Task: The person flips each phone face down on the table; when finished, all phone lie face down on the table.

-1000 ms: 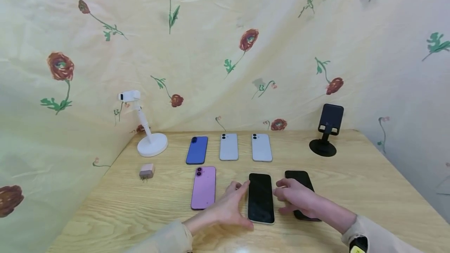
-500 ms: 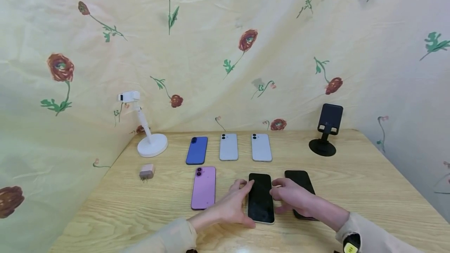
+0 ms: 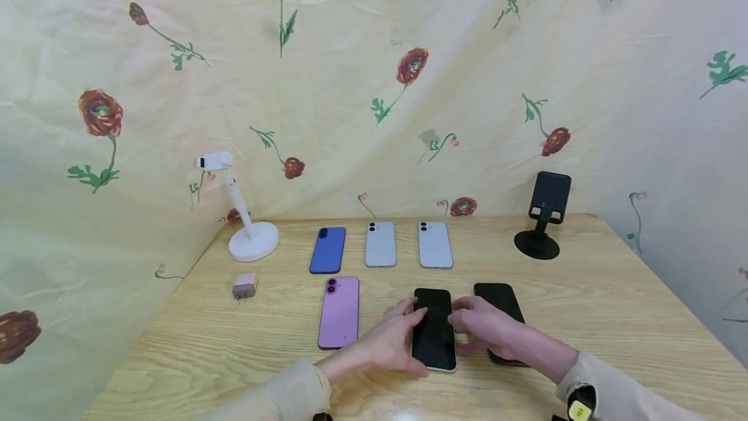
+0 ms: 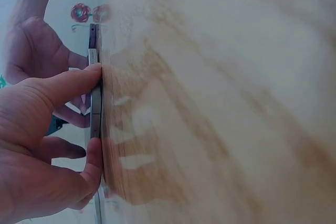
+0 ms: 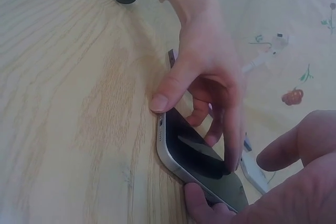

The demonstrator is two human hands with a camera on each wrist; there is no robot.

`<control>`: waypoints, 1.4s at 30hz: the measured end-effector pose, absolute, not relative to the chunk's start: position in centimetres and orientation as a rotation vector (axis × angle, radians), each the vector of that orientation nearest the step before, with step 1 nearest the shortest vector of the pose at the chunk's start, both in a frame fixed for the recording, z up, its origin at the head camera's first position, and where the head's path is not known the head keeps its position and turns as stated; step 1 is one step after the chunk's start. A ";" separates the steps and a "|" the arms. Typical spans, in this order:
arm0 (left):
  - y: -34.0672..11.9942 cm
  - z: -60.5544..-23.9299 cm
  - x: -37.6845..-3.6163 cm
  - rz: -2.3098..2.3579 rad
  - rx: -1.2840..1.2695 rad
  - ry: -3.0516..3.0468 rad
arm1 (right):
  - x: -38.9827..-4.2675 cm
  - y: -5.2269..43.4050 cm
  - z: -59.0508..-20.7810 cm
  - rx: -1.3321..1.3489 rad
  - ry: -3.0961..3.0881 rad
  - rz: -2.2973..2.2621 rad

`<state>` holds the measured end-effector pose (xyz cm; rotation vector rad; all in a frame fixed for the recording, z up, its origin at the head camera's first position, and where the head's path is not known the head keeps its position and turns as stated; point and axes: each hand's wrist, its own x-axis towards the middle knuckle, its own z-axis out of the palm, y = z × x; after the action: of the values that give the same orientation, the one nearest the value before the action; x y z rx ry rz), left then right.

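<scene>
A: Fingers?
B: Left hand (image 3: 390, 342) is gripping the black phone (image 3: 434, 338) by its left edge; right hand (image 3: 486, 327) is touching its right edge (can't tell if grasping).
A: Phone's lying where?
B: Lower centre, on the wooden table (image 3: 602, 304). Second dark phone (image 3: 501, 299) is lying right of it, partly hidden; purple phone (image 3: 339, 314) is lying left.
A: Outer stuff?
B: White stand (image 3: 252, 242) is standing at left, black stand (image 3: 549, 197) at right.

Free table (image 3: 613, 297) right of the rightmost phone (image 3: 502, 297), between black stand (image 3: 550, 197) and right sleeve (image 3: 622, 392).
</scene>
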<state>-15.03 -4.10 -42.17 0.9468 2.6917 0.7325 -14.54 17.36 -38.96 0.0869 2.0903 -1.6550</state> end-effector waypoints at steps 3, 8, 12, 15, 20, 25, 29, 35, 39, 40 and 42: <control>-4.1 -42.1 -15.0 0.717 0.955 2.698 | -14.6 17.5 -39.0 0.091 2.056 -1.691; -4.1 -42.0 -15.1 0.695 0.950 2.701 | -14.6 17.6 -39.0 0.119 2.006 -1.738; -4.1 -42.0 -15.0 0.705 0.940 2.692 | -14.5 17.6 -39.0 0.160 1.978 -1.769; -4.1 -42.1 -15.0 0.720 0.936 2.680 | -14.5 17.7 -39.1 0.141 1.929 -1.804; -4.1 -42.1 -15.0 0.761 0.931 2.661 | -14.5 17.9 -39.3 0.037 1.824 -1.861; -4.1 -42.0 -15.0 0.774 0.932 2.663 | -14.4 18.0 -39.2 0.021 1.797 -1.892; -4.1 -42.0 -15.0 0.774 0.940 2.676 | -14.3 18.0 -38.9 0.005 1.797 -1.897; -4.2 -42.0 -15.1 0.783 0.951 2.677 | -14.3 18.2 -38.7 -0.019 1.796 -1.901; -4.2 -41.9 -15.2 0.774 0.973 2.678 | -14.5 18.3 -38.7 -0.040 1.800 -1.904; -4.2 -41.9 -15.2 0.775 0.973 2.675 | -14.5 18.3 -38.6 -0.044 1.800 -1.904; -4.3 -41.9 -15.2 0.792 0.967 2.663 | -14.6 18.3 -38.6 -0.055 1.800 -1.902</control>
<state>-15.21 -4.29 -41.90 0.9666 2.6631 0.7916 -14.64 18.34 -38.58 -0.0548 1.8005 -1.9023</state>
